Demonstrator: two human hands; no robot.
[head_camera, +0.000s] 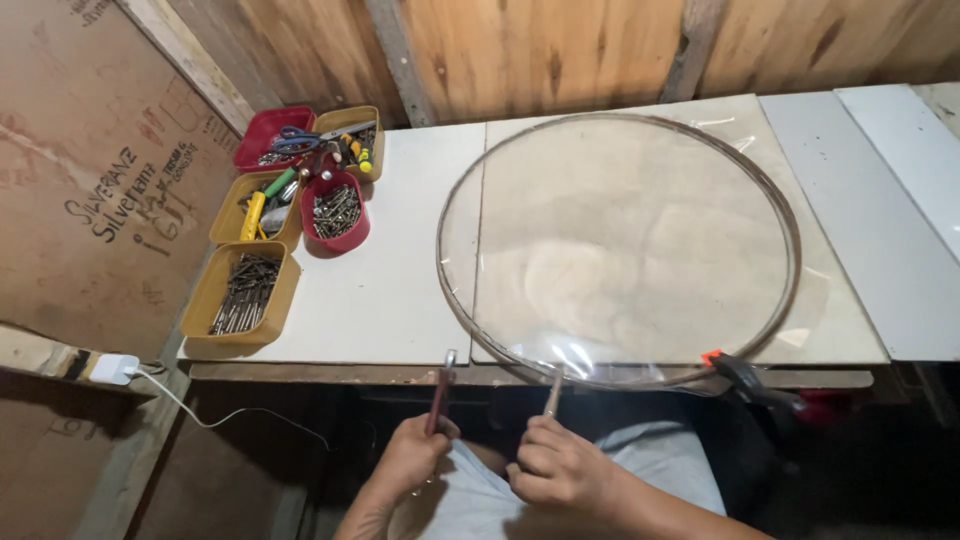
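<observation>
**A:** Status?

**B:** Sitting at the bench (380, 300). Big round hoop (618, 245) lies flat on it, clear film stretched over it, near edge overhanging the front of the bench towards me. Clamp with an orange tip (740, 375) bites the rim at the near right.

**A:** Hands?

**B:** My left hand (410, 455) has its grip closed around a small hammer (440, 390), head up, just short of the hoop's near-left rim and not touching it. My right hand (555, 465) pinches a thin pale rod (553, 393), maybe a punch or peg, can't tell which. Its tip meets the hoop's near edge.

**A:** So which step?

**B:** Judging by that, fastening the film to the rim along the near arc. Rod is placed, hammer is not yet on it.

**A:** Next move needs what?

**B:** I'd say keep the rod steady on the rim, bring the hammer head over its end, light taps only. Film is thin, and a slip could tear it or skid the rod off the curved edge. One clamp is all I can see holding the hoop, so it may shift.

**A:** Fasteners?

**B:** Far left corner of the bench: yellow tray of nails (240, 292), red tub of screws (337, 210), further trays with scissors (305, 138) and small tools. Well apart from my hands, a reach across.
</observation>
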